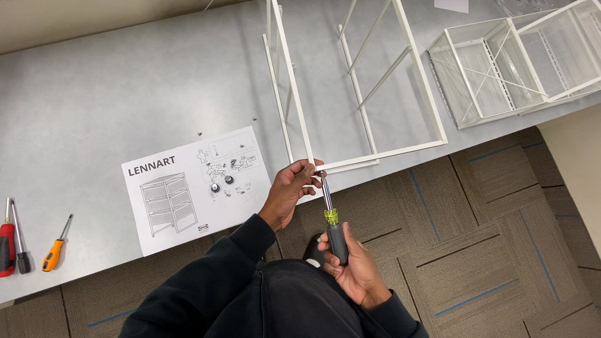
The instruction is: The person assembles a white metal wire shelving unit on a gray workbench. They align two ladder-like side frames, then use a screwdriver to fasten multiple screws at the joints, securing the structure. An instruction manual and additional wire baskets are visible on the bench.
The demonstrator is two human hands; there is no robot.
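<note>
At the tabletop (98, 97) edge, the left hand (289, 192) pinches the white wire frame (360, 83) corner at 12 o'clock, grip clamped. The right hand (354, 261), palm up, grip clamped on the screwdriver (332, 219) handle, points its tip at 11 o'clock toward that corner.

Even, bright indoor light from overhead. The grey table (98, 97) shows soft glare in the upper centre of the frame; shadows are faint. The picture is sharp, with slight wide-angle bending at the edges.
</note>
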